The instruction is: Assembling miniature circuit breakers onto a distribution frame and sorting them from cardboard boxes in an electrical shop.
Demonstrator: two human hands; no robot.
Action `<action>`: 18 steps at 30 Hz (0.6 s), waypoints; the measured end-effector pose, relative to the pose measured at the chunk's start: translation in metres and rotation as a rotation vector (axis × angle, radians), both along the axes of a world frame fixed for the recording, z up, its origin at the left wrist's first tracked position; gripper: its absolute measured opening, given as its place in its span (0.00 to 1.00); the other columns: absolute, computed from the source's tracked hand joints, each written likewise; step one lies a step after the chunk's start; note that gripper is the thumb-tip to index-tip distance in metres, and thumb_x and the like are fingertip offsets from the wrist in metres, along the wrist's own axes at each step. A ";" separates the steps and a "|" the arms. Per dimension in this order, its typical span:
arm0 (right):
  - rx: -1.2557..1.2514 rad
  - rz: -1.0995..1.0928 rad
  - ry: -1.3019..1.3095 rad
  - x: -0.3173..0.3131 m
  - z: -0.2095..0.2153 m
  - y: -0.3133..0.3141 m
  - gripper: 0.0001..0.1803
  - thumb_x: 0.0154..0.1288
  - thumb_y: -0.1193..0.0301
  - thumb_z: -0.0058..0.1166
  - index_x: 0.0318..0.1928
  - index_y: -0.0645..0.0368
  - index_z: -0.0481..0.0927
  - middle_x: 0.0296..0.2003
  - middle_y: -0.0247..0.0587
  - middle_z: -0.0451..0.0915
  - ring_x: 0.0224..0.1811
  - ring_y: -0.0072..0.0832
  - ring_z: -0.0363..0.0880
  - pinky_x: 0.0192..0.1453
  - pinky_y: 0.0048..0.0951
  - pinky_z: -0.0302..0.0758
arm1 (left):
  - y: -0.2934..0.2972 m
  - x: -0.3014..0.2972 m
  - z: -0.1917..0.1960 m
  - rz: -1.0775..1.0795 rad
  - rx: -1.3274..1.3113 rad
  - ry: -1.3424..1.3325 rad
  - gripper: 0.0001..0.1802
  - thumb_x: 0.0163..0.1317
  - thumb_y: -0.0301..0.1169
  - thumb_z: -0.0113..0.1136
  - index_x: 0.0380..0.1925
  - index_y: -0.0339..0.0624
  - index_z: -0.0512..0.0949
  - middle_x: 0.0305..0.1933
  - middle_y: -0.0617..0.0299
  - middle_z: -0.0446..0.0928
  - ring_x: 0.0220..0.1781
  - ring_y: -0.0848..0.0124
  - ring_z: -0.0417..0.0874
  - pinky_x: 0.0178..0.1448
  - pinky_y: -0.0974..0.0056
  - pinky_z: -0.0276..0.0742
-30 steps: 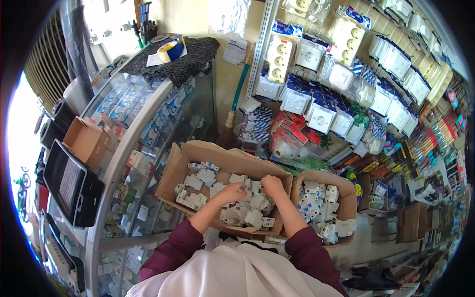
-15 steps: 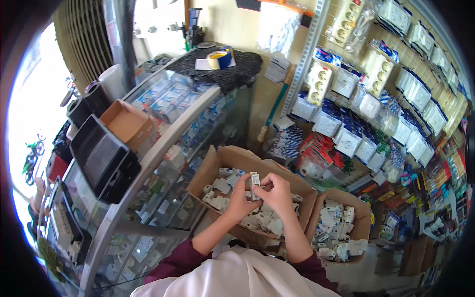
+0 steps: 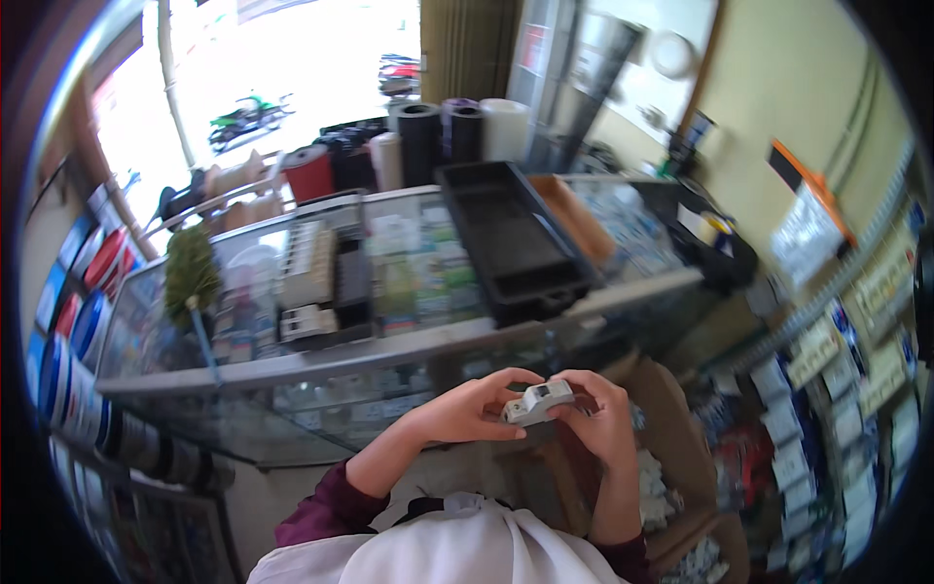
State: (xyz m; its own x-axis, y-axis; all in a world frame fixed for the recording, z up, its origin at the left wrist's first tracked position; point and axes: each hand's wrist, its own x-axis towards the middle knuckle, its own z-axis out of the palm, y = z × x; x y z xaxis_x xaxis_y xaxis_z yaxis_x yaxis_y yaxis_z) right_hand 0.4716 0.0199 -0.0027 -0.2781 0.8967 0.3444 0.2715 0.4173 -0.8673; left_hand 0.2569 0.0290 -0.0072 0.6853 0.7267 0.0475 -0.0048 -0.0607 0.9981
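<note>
A small white circuit breaker [image 3: 538, 402] with a dark toggle is held between both hands in front of my body, tilted. My left hand [image 3: 457, 411] is closed on its left end with thumb and fingers. The fingers of my right hand [image 3: 596, 414] grip its right end. To the right, partly behind my right forearm, stands an open cardboard box [image 3: 676, 409] holding several similar white pieces [image 3: 654, 492]. On the glass counter ahead, a row of white breakers [image 3: 305, 265] lies in a black tray [image 3: 352, 316].
The glass counter [image 3: 409, 343] runs across in front of me. On it stand a large black bin [image 3: 511, 229], a brown carton [image 3: 574, 219] and a green duster [image 3: 192, 273]. Rolls [image 3: 420, 141] line its far side. Packaged sockets [image 3: 783, 428] hang at right.
My view has swung left from the boxes toward the counter. Both hands have moved with it and still hold the breaker, now turned more sideways.
</note>
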 end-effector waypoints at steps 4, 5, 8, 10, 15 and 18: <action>-0.097 0.146 0.197 -0.080 0.008 0.015 0.16 0.48 0.81 0.62 0.40 0.62 0.77 0.36 0.35 0.78 0.41 0.22 0.78 0.41 0.25 0.78 | -0.031 -0.083 0.026 0.374 0.219 0.034 0.21 0.52 0.24 0.64 0.47 0.38 0.72 0.44 0.59 0.78 0.42 0.75 0.77 0.47 0.69 0.74; -0.031 0.157 0.211 -0.097 0.011 0.018 0.16 0.48 0.82 0.62 0.41 0.61 0.77 0.37 0.36 0.77 0.41 0.22 0.78 0.39 0.25 0.80 | -0.035 -0.098 0.033 0.467 0.452 0.189 0.21 0.49 0.24 0.66 0.45 0.38 0.74 0.44 0.59 0.77 0.41 0.73 0.78 0.46 0.69 0.74; 0.109 0.226 0.240 -0.165 0.029 0.028 0.16 0.49 0.82 0.60 0.42 0.61 0.77 0.37 0.36 0.77 0.41 0.23 0.78 0.40 0.26 0.80 | -0.044 -0.142 0.037 0.826 0.671 0.294 0.20 0.46 0.24 0.66 0.43 0.40 0.77 0.39 0.57 0.78 0.39 0.66 0.79 0.45 0.66 0.75; 0.209 0.243 0.199 -0.205 0.039 0.039 0.16 0.49 0.82 0.60 0.42 0.60 0.78 0.36 0.36 0.76 0.39 0.25 0.78 0.39 0.26 0.80 | -0.045 -0.168 0.038 1.090 0.834 0.365 0.21 0.45 0.23 0.65 0.44 0.41 0.78 0.36 0.56 0.78 0.38 0.66 0.79 0.43 0.65 0.74; 0.454 0.231 0.112 -0.279 0.037 0.072 0.16 0.49 0.80 0.60 0.42 0.57 0.78 0.33 0.39 0.74 0.33 0.30 0.77 0.34 0.26 0.77 | -0.028 -0.220 0.033 1.291 0.831 0.463 0.20 0.48 0.22 0.63 0.44 0.41 0.78 0.36 0.54 0.79 0.37 0.68 0.80 0.40 0.66 0.74; 0.486 0.188 0.000 -0.302 0.031 0.082 0.17 0.50 0.80 0.59 0.43 0.57 0.78 0.35 0.38 0.73 0.37 0.27 0.76 0.37 0.25 0.80 | -0.015 -0.240 0.018 1.351 0.697 0.335 0.16 0.52 0.24 0.60 0.43 0.42 0.76 0.35 0.53 0.79 0.33 0.63 0.80 0.38 0.63 0.75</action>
State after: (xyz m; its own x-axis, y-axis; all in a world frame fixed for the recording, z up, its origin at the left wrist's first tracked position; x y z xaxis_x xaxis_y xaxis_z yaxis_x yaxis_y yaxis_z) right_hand 0.1698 0.1017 0.0286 -0.4195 0.5677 0.7083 0.1530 0.8134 -0.5613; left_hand 0.0170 0.0139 0.0112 -0.3881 0.6907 0.6102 0.6429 -0.2714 0.7162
